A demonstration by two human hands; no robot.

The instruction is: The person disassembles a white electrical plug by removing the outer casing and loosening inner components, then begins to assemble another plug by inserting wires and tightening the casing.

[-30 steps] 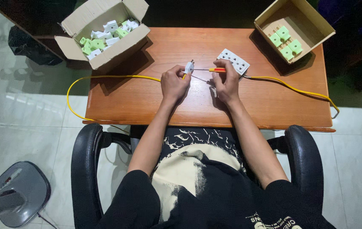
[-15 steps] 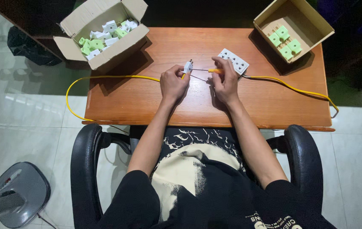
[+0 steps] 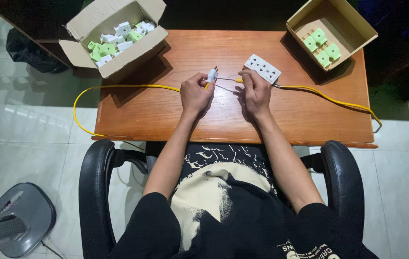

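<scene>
Left hand (image 3: 195,93) pinching white plug (image 3: 212,74) on yellow cable (image 3: 118,87), mid-desk (image 3: 166,115) near far edge. Right hand (image 3: 255,91) clenched on screwdriver (image 3: 231,80), tip at plug, beside white socket strip (image 3: 262,68).

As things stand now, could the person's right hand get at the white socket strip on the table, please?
Probably yes: the right hand sits just beside the white socket strip with nothing between them, though its fingers are busy with a screwdriver.
</scene>
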